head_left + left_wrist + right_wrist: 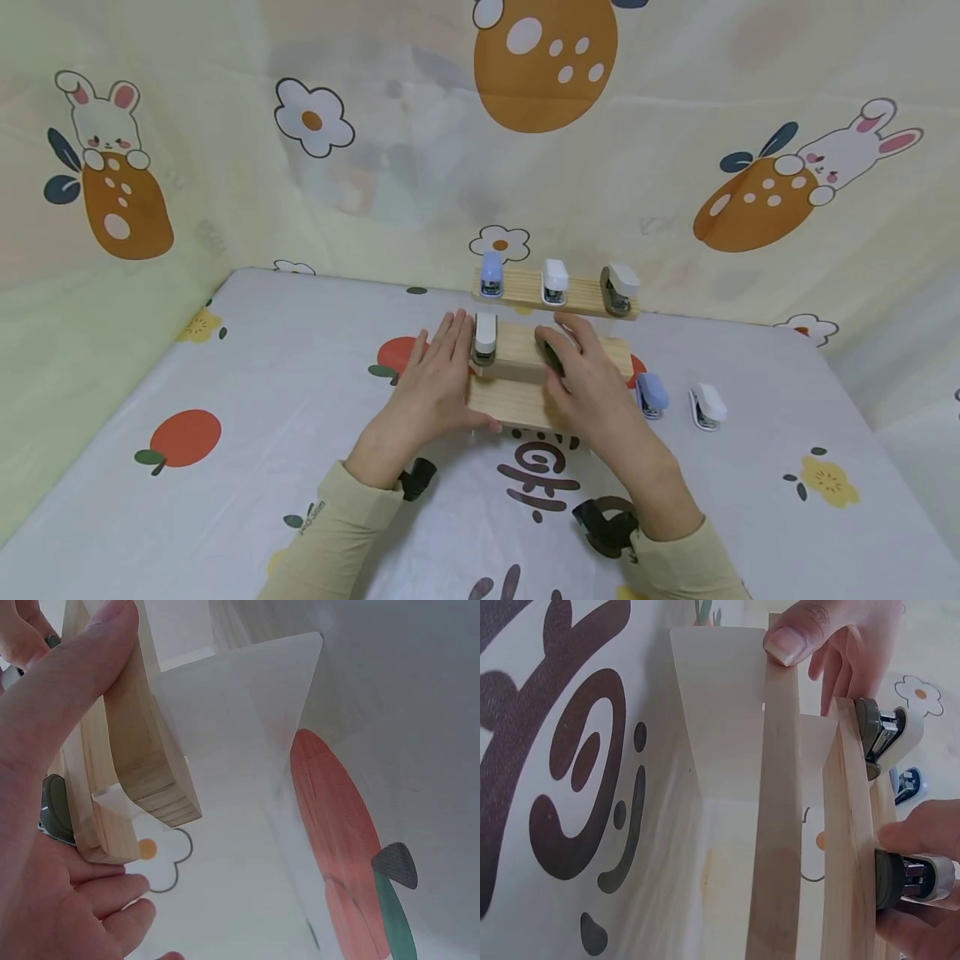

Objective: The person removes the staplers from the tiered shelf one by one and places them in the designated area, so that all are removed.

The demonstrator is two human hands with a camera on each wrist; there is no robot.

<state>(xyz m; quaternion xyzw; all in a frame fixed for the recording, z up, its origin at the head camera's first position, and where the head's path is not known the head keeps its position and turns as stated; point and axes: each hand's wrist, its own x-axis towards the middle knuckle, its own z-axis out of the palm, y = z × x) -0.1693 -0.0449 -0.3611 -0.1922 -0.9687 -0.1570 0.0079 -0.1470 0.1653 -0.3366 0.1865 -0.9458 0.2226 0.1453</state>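
A tiered wooden rack (506, 400) with translucent side panels (240, 690) stands before me. Against its left end lies my left hand (431, 379), fingers straight, the thumb (75, 682) touching the lowest plank. My right hand (596, 387) pinches a mini stapler (915, 877) with a dark base and pale top on the middle plank; in the head view the hand hides most of it. Beside the left fingers, a white-topped mini stapler (485, 337) sits on that same plank. The top plank holds a blue stapler (491, 273), a white stapler (555, 282) and a grey-white stapler (620, 289).
Right of the rack, a blue mini stapler (652, 395) and a white mini stapler (707, 406) lie on the patterned tablecloth (262, 367). Behind the rack hangs a printed cloth (405, 200). Dark wrist devices (606, 527) sit under both forearms.
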